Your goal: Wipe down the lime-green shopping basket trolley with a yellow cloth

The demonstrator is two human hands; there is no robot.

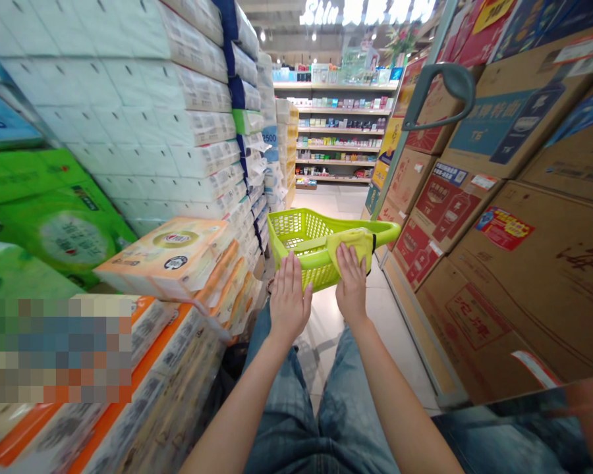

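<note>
A lime-green plastic shopping basket (321, 226) with perforated walls is in front of my legs, its long handle end pointing right. My left hand (290, 296) grips the near left side of the basket, fingers straight along the wall and thumb apart. Under the fingers of my right hand (350, 283) is a yellow cloth (358, 245), pressed over the near rim toward the handle end. A dark strip shows at the cloth's right edge. What supports the basket from below is hidden.
White tissue packs (128, 118) rise in tall stacks on the left, with an orange tissue pack (172, 247) jutting out. Cardboard cartons (524, 263) line the right, where a grey handle (439, 95) sticks out. Tiled floor (336, 197) leads to stocked shelves (340, 135). A denim-clad person's leg (518, 434) is at lower right.
</note>
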